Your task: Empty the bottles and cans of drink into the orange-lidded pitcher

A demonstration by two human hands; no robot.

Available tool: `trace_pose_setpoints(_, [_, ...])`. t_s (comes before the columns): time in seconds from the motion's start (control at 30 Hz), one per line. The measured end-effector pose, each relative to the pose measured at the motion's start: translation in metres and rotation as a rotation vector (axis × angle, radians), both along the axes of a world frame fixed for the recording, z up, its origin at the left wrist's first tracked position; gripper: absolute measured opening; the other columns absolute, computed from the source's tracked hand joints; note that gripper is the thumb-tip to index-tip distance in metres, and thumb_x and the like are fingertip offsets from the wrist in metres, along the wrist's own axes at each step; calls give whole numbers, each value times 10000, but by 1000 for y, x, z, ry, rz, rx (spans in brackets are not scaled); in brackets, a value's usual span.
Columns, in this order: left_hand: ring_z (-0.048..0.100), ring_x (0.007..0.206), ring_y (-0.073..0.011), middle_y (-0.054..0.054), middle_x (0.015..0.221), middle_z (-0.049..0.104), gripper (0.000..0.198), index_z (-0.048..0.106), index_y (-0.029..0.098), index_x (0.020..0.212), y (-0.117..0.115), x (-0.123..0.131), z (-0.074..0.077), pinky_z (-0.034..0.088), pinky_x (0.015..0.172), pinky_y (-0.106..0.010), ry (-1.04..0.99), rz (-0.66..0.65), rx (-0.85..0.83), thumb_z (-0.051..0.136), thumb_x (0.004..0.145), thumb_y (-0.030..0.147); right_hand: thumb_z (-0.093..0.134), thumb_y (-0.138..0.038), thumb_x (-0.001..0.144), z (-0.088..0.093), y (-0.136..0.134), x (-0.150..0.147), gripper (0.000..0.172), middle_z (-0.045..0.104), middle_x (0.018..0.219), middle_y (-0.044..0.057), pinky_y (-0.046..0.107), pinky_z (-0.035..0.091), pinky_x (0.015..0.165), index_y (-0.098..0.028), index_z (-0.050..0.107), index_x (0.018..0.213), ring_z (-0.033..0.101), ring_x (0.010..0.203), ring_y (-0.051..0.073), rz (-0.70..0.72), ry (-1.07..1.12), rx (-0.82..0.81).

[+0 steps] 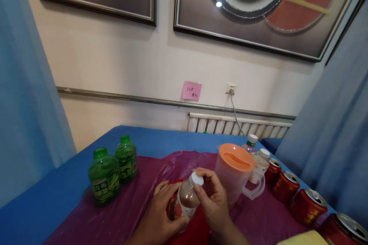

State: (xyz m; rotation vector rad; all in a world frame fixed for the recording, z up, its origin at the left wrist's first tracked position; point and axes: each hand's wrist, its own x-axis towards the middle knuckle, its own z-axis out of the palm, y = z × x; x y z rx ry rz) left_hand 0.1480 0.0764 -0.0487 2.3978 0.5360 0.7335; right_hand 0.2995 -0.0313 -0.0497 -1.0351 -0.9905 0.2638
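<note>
My left hand [162,208] is wrapped round the body of a clear plastic bottle [187,199] with a printed label, tilted a little to the right. The fingers of my right hand [212,195] pinch its white cap [196,178], which sits on the neck. Something dark red with yellow marks shows between my left hand and the bottle; its kind is mostly hidden. Just right of my right hand stands a clear pitcher [231,178] with an orange lid [236,157].
Two green bottles [103,180] without caps stand at the left. Two white-capped bottles [260,164] are behind the pitcher, and several red cans [309,204] line the right edge. A yellow cloth or sponge [301,238] lies front right. Purple plastic sheeting [149,168] covers the blue table [115,138].
</note>
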Motion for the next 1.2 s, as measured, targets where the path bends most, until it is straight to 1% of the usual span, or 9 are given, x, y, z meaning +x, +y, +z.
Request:
trace_pose_setpoints(0.33, [629, 1163, -300, -58, 1258, 704, 633, 571, 280, 1287, -11, -2, 18, 307, 1162, -553, 54, -166, 31, 757, 684, 227, 755, -512, 820, -7, -8, -2, 429, 617, 1058, 35, 329, 520, 841, -265, 624, 1145, 621, 956, 218, -134, -104, 17])
trace_pose_setpoints(0.43, [621, 1173, -300, -64, 1277, 693, 633, 556, 282, 1293, -10, -2, 17, 301, 1161, -554, 41, -171, 19, 765, 697, 243, 615, -580, 909, -8, -15, -2, 546, 610, 1281, 92, 405, 520, 951, -270, 543, 1352, 608, 1149, 280, -58, -96, 26])
trace_pose_setpoints(0.57, [604, 1206, -326, -84, 1279, 690, 644, 564, 264, 1274, -7, -1, 12, 283, 1166, -578, 37, -144, 34, 797, 673, 262, 418, -426, 1044, -7, -23, -6, 418, 579, 1424, 87, 447, 418, 1104, -292, 530, 1424, 524, 1326, 273, 2, -96, -73])
trace_pose_setpoints(0.67, [614, 1193, -319, -76, 1252, 704, 633, 578, 263, 1267, -7, 1, 12, 299, 1162, -564, 36, -145, 42, 788, 669, 242, 571, -435, 984, -11, -18, -9, 312, 650, 1254, 58, 390, 469, 1036, -300, 626, 1260, 595, 1202, 244, -91, -61, -28])
trace_pose_setpoints(0.77, [644, 1142, -294, -45, 1213, 720, 582, 598, 283, 1244, -9, 1, 15, 332, 1149, -537, 29, -170, 29, 772, 689, 247, 756, -540, 826, -15, -13, -12, 569, 626, 1222, 59, 381, 513, 967, -300, 562, 1305, 625, 1118, 251, -128, -3, 63])
trace_pose_setpoints(0.83, [649, 1137, -301, -50, 1208, 724, 582, 603, 284, 1240, -9, 0, 16, 328, 1152, -547, 19, -166, 29, 784, 686, 269, 696, -615, 847, -14, -14, -14, 687, 593, 1338, 101, 439, 504, 1004, -295, 480, 1416, 603, 1198, 291, -66, 11, 84])
trace_pose_setpoints(0.97, [636, 1164, -317, -74, 1241, 711, 613, 593, 280, 1263, -8, -2, 14, 300, 1164, -579, 16, -142, 45, 795, 684, 286, 421, -455, 1047, -14, -19, -15, 426, 580, 1423, 102, 479, 453, 1077, -310, 494, 1440, 538, 1321, 279, -34, -36, 30])
trace_pose_setpoints(1.07, [639, 1156, -305, -59, 1224, 716, 587, 598, 288, 1252, -6, -2, 11, 299, 1169, -570, 22, -148, 47, 781, 694, 272, 593, -380, 980, -21, -17, -12, 336, 647, 1279, 75, 432, 479, 1040, -295, 594, 1305, 595, 1228, 260, -157, -94, 16])
trace_pose_setpoints(1.2, [637, 1158, -313, -58, 1208, 719, 593, 598, 283, 1247, -5, -1, 9, 316, 1161, -568, 12, -146, 57, 796, 688, 301, 718, -473, 873, -25, -15, -9, 608, 621, 1297, 113, 449, 535, 968, -265, 502, 1402, 635, 1154, 288, -153, -61, 85])
